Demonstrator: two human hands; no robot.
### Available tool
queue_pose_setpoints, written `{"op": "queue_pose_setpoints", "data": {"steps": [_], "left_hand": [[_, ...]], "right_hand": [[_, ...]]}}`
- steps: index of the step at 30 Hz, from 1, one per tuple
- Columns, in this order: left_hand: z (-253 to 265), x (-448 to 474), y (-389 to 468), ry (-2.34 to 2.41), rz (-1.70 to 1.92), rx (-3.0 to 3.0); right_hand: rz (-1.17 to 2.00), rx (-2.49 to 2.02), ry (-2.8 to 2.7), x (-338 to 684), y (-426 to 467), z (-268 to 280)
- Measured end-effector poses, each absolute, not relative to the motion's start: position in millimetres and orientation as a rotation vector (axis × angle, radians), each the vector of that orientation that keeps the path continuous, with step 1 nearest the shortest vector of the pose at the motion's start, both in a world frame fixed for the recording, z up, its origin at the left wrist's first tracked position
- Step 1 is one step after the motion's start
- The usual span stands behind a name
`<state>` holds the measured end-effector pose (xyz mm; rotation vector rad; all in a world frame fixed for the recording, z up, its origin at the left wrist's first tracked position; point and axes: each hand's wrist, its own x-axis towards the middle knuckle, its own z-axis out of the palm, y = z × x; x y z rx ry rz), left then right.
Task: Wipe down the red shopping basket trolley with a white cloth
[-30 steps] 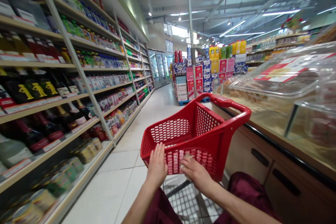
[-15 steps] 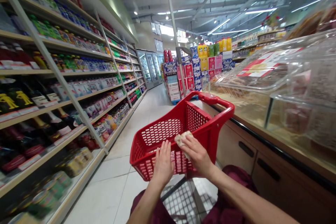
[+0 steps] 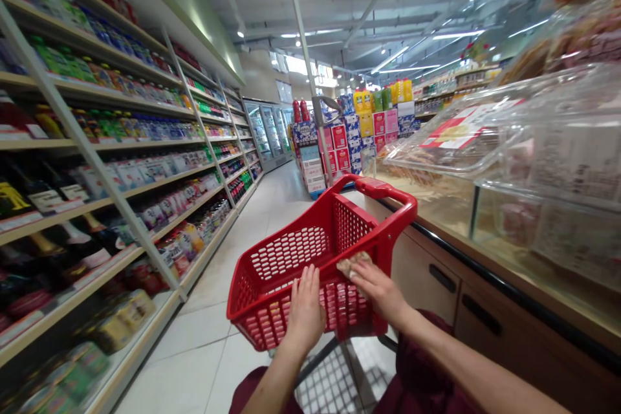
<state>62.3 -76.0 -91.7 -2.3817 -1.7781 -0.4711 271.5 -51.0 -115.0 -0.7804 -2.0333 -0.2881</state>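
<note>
A red plastic shopping cart (image 3: 286, 252) with perforated basket walls stands in front of me, its handle toward the right. My left hand (image 3: 306, 310) lies with its fingers stretched out at the near side wall of the basket; the fingertips reach its top rim. Farther right along the same wall, my right hand (image 3: 381, 291) presses a crumpled, pale, stained cloth (image 3: 353, 265) against the rim. Part of the cloth is hidden under the fingers.
Tall shelves (image 3: 116, 136) of bottles and cans line the left. At right stands a wooden counter (image 3: 427, 259) with clear plastic food packs (image 3: 466, 126) on top. Stacked drink cartons (image 3: 339, 142) and glass-door fridges (image 3: 269, 129) are farther ahead. White tiles (image 3: 204, 330) cover the floor.
My right hand has slid the cloth along the rim to the right, toward the handle end. My left hand stays at the basket wall. The view has shifted slightly.
</note>
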Motion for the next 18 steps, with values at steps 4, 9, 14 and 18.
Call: {"op": "queue_pose_setpoints", "data": {"steps": [4,9,14,18], "left_hand": [[-94.1,62.0,-75.5,-1.779,-0.469,-2.378],[-93.4,62.2,-75.6,-1.776,-0.512,-2.344],[-93.9,61.6,-74.5,-1.789,-0.459,-2.367],[-98.8,60.9,-72.9,-1.735,-0.523,-2.324]], "right_hand": [[-0.283,-0.756,-2.091,282.4,-56.9,-112.6],[-0.392,-0.768,-1.825,299.9,-49.0,-83.6],[-0.371,-0.741,-2.113,308.2,-57.2,-106.9],[-0.399,-0.782,-1.867,320.9,-51.1,-84.2]]}}
